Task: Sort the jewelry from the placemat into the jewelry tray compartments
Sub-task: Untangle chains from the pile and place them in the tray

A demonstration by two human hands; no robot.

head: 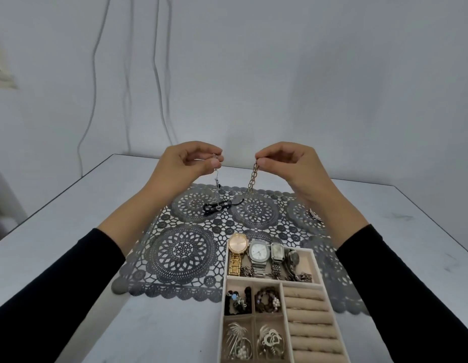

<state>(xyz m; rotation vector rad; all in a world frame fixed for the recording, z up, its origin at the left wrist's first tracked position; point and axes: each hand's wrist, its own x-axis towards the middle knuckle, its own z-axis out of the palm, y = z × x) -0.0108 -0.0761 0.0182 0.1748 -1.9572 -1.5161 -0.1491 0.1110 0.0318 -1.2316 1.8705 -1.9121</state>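
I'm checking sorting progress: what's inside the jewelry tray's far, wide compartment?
Four watches lie side by side: a gold watch, a silver watch, a small rectangular watch and a dark watch. Anything beneath their bands is hidden.

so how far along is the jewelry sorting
Done: four watches lie in the tray's top compartment; its four small compartments hold beaded and metal pieces. In hand: the left hand pinches a thin silver chain, the right hand a gold chain, over the placemat. Left: a black cord, a small ring and a piece by the right wrist lie on the mat; the ring rolls look bare.
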